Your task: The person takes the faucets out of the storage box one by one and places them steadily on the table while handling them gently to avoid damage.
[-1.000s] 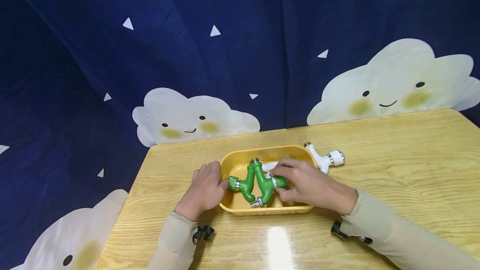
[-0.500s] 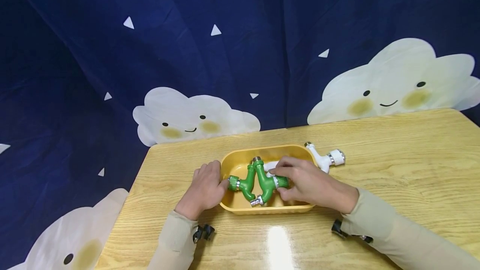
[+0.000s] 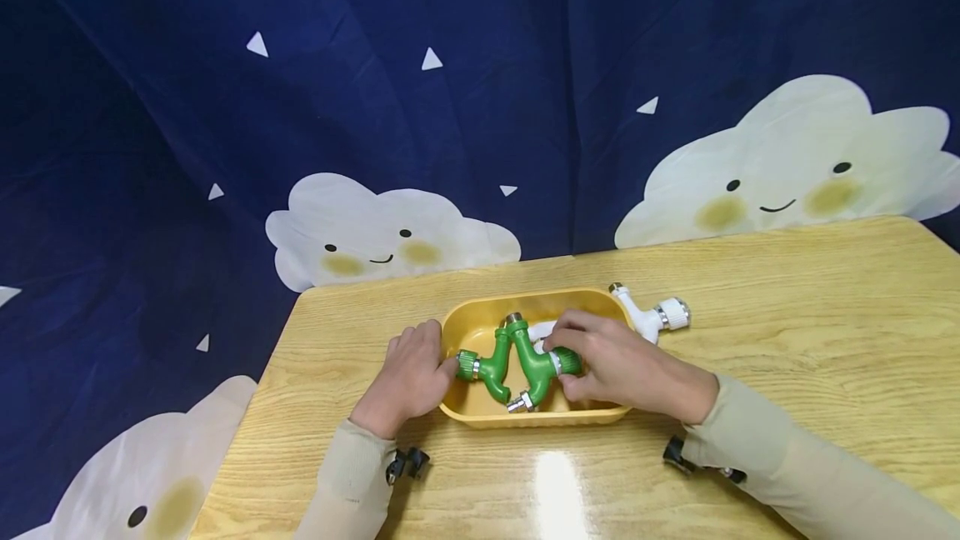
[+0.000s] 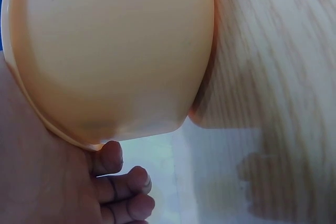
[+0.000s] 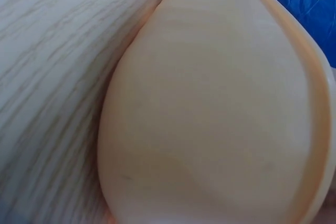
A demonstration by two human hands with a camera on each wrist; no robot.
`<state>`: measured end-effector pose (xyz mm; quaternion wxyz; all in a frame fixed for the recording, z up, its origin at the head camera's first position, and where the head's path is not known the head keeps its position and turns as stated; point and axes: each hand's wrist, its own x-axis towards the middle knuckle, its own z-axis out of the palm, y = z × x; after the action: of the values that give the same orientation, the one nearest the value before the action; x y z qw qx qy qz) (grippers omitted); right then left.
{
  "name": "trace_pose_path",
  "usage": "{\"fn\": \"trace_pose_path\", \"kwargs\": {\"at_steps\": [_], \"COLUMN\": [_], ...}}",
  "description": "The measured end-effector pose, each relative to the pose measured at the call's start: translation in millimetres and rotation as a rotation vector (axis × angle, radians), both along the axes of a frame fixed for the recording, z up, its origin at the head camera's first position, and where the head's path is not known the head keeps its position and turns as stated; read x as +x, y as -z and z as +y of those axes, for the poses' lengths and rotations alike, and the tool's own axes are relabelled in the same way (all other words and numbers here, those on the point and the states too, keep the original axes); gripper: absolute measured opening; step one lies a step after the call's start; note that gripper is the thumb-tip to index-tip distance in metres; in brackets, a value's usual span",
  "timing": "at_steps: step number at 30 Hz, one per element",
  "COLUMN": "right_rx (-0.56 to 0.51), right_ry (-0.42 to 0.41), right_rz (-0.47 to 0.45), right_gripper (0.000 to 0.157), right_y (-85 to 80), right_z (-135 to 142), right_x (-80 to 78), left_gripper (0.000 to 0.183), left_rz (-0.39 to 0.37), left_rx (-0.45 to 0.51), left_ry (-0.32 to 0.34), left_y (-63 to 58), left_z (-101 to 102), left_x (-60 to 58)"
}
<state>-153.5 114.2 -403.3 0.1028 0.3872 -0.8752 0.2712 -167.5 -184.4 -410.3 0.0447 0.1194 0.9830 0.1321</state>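
In the head view my left hand (image 3: 405, 375) grips the left end of a yellow plastic tub (image 3: 536, 421), thumb over the rim; the left wrist view shows the fingertips (image 4: 137, 179) bent outside the wall. My right hand (image 3: 618, 361) reaches over the tub's right end and holds a green tap (image 3: 534, 367) by its ribbed knob. This tap has a metal nozzle at its lower end. Another green tap (image 3: 495, 372) lies to its left, its knob close to my left thumb. Behind the right fingers, something white (image 3: 540, 329) in the tub is mostly hidden.
A white tap (image 3: 647, 322) with a ribbed knob is at the tub's right end, partly hidden by the right hand. The wooden table (image 3: 795, 340) meets a dark blue cloth (image 3: 525, 107) with clouds at its back edge.
The green tap in my right hand has shifted slightly right, and its nozzle has moved a little the same way. My left hand and the tub stay almost in place.
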Motion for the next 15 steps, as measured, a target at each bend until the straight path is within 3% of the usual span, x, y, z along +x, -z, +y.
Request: {"fn": "trace_pose_path", "kwargs": {"at_steps": [15], "right_rx": [0.004], "right_ry": [0.004], "right_rz": [0.009], "right_gripper": [0.032], "right_y": [-2.3], "right_z": [1.7], "right_x": [-0.3], "left_gripper": [0.021], "left_rz": [0.002], "left_rx": [0.002], "left_ry": [0.0], "left_y": [0.7], "left_z": [-0.1], "left_x": [0.5]}}
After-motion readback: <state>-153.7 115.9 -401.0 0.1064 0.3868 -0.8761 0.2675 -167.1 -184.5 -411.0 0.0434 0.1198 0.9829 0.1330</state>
